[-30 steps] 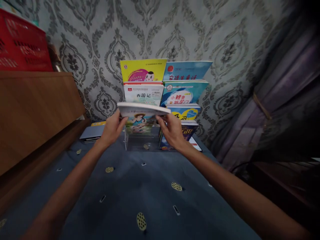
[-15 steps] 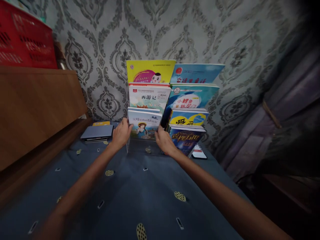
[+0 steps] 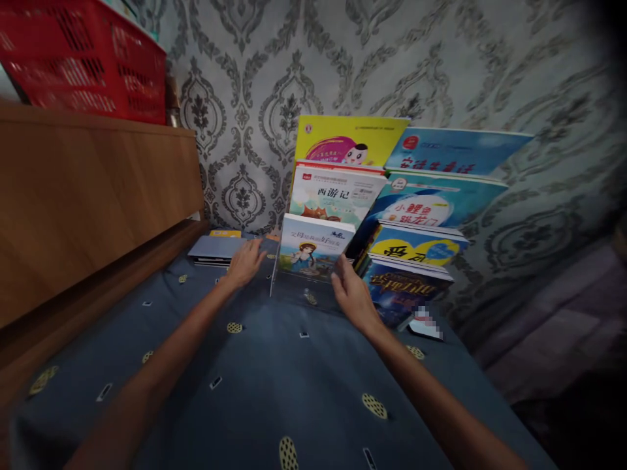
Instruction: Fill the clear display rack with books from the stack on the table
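A thin book with a girl in a yellow hat on its cover [image 3: 309,245] stands upright in the front left row of a clear stepped book stand [image 3: 298,294]. My right hand [image 3: 353,294] is at its lower right edge, thumb in front and fingers curled at the side. My left hand [image 3: 246,262] is off the book to the left, fingers stretched and apart, holding nothing. Behind that book stand a white book [image 3: 336,196] and a yellow book [image 3: 350,137]. On the right side are a dark blue book [image 3: 401,287], a yellow and blue book [image 3: 416,247] and two blue books behind.
Beyond my left hand lies a stack of flat books [image 3: 215,248]. A phone [image 3: 426,326] lies right of the stand on the patterned blue cloth [image 3: 274,372]. A red basket [image 3: 98,65] sits on a wooden cabinet [image 3: 98,196] at left. Patterned wallpaper rises behind.
My left hand has come away from the girl-cover book's left edge; my right hand stays at its right edge. The book sits lower. The view has turned left and nearer.
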Available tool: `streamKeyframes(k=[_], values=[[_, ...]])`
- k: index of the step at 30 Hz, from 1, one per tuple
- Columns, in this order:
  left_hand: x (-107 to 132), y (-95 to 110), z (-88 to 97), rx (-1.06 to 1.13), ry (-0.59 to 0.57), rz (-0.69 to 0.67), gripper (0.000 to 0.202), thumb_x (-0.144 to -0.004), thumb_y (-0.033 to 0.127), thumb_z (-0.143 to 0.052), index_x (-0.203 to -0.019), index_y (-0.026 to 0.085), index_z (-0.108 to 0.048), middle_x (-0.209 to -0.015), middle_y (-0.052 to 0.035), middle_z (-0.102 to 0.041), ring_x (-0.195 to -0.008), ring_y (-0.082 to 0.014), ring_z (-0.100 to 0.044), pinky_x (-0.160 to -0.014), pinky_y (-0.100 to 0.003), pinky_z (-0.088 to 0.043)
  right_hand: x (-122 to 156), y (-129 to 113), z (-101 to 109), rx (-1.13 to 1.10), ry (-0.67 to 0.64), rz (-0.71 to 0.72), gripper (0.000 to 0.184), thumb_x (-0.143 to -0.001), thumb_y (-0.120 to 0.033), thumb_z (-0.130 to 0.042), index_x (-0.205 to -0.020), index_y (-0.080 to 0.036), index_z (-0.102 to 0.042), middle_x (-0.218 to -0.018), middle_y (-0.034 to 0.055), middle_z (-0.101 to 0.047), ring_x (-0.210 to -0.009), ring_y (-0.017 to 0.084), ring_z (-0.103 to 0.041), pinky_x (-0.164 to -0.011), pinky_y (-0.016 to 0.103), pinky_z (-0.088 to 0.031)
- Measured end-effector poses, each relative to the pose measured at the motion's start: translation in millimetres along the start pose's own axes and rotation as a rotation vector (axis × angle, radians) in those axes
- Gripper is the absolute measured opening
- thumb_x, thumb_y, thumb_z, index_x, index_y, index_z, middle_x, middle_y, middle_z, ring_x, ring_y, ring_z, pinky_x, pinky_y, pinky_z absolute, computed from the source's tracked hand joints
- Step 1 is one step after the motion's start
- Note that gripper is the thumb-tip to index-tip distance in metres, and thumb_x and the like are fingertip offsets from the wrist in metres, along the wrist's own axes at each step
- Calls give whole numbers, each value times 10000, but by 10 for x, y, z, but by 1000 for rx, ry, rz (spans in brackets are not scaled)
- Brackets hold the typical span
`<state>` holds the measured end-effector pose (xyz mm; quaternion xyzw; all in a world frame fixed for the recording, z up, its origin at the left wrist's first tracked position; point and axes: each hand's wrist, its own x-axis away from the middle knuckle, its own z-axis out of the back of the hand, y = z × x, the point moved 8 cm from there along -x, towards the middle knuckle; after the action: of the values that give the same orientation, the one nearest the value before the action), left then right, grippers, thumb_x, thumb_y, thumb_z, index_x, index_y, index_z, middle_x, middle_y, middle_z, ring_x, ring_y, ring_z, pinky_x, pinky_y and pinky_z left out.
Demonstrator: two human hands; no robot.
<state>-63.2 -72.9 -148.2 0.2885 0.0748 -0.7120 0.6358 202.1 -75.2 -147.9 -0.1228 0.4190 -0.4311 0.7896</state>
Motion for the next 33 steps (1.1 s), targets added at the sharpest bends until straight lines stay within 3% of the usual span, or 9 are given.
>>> streamKeyframes(k=[4,6,9,13,19,26,33], values=[[60,-759,-314,-288,-222,216,655,-919,422,-594,-1426,60,-394,-1520,-291,-388,-1453,-392,-305,-1146,-591,-256,194,-28,5,-73,35,16,636,-975,-365,-403,-1562,-157,-276,-1508,163,-486,-1376,286,-493,-1139,531,-401],[64,-966,-398,-342,-313,241,635,-915,435,-591,-1401,61,-427,-1500,-298,-414,-1430,-408,-341,-1119,-625,-272,297,-70,-22,-98,14,12,632,-985,-375,-401,-1565,-161,-271,-1505,169,-490,-1381,277,-488,-1146,527,-394],[56,-1059,-376,-345,-336,194,409,-936,320,-543,-1278,97,-538,-1369,-246,-566,-1300,-356,-512,-1067,-544,-373,494,-133,-165,-128,-57,-10,611,-992,-368,-401,-1563,-183,-282,-1489,160,-513,-1369,265,-503,-1141,516,-405],[158,-1029,-263,-345,-347,108,291,-941,156,-431,-1173,129,-605,-1221,-187,-667,-1165,-290,-617,-989,-411,-452,844,-166,-530,-201,-185,-64,597,-991,-353,-413,-1560,-227,-286,-1472,143,-534,-1330,253,-545,-1097,514,-456],[662,-855,-197,-321,-368,0,408,-932,101,-377,-1247,182,-624,-1311,-148,-653,-1207,-265,-620,-999,-393,-482,1270,-237,-971,-263,-357,-79,585,-989,-318,-416,-1557,-241,-302,-1399,134,-598,-1272,250,-591,-1081,530,-466],[1276,-656,-137,-109,-401,-61,459,-898,142,-415,-1288,210,-647,-1370,-74,-633,-1268,-225,-604,-1086,-391,-464,1416,-367,-996,-219,-406,-20,501,-1007,-307,-391,-1506,-266,-407,-1479,89,-530,-1380,223,-483,-1152,497,-401],[1944,-274,-16,76,-267,-344,449,-934,244,-398,-1296,298,-659,-1324,-36,-667,-1201,-227,-654,-1010,-368,-538,1460,-718,-850,-188,-404,139,430,-1021,-297,-408,-1423,-179,-504,-1441,116,-572,-1373,182,-486,-1170,418,-374]])
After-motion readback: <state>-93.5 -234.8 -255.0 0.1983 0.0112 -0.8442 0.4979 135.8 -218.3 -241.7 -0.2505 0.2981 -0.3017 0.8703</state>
